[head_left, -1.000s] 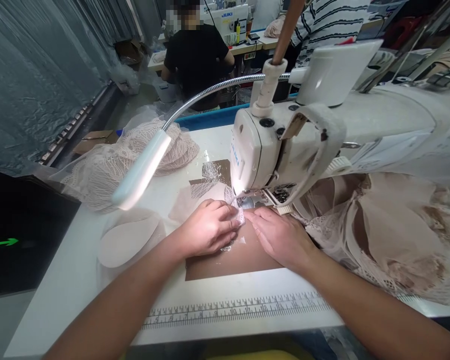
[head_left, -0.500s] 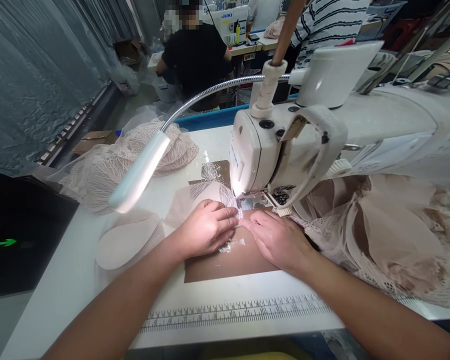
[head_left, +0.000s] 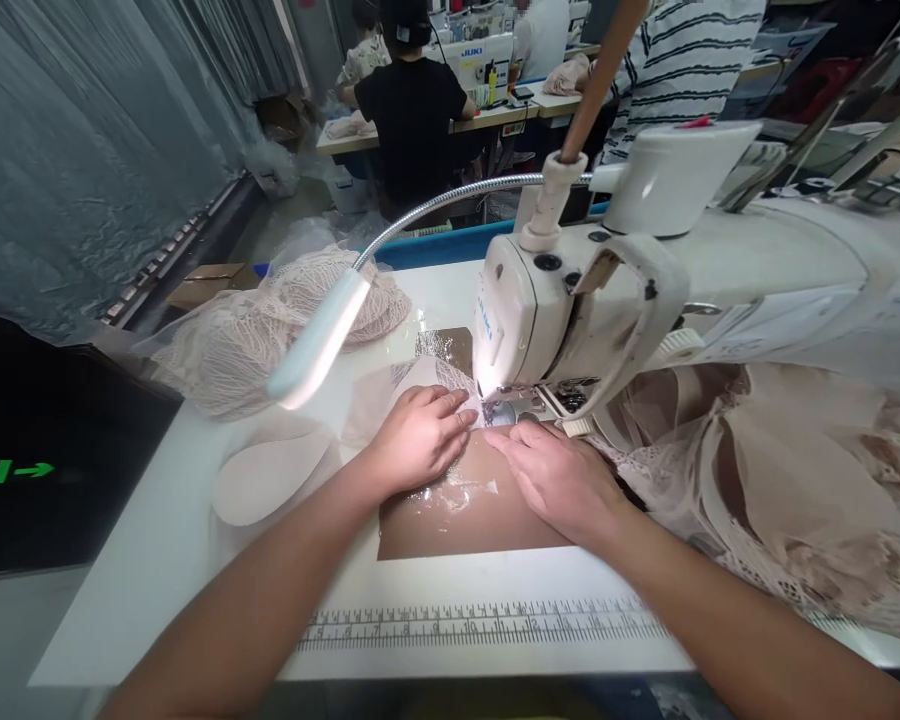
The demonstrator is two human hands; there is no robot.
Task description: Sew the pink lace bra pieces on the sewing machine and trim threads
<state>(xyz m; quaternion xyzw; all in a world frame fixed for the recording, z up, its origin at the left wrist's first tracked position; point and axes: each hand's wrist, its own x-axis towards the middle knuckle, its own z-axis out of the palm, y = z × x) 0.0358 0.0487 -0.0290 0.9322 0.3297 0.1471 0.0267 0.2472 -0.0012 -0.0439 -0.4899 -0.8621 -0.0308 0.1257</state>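
A piece of beige lace fabric (head_left: pixel 427 372) lies under the sewing machine head (head_left: pixel 511 310), beside the lit needle area. My left hand (head_left: pixel 426 432) rests over its near edge, fingers bent together and holding it down close to the presser foot. Just right of the needle, my right hand (head_left: pixel 555 470) lies on the shiny brown plate (head_left: pixel 457 520), fingers extended forward. No fabric shows between its fingertips, and its palm side is hidden.
A lamp (head_left: pixel 321 340) on a bent metal neck hangs left of the machine. Lace pieces (head_left: pixel 232 350) are heaped behind it, and a smooth oval cup piece (head_left: pixel 270 478) lies nearer. Beige garments (head_left: pixel 802 450) pile up at right. A ruler strip (head_left: pixel 487 625) runs along the front. Other people sit beyond.
My right fingertips have come away from the lace edge and shifted slightly apart from my left hand. The whole view has moved a little; my left hand stays on the lace.
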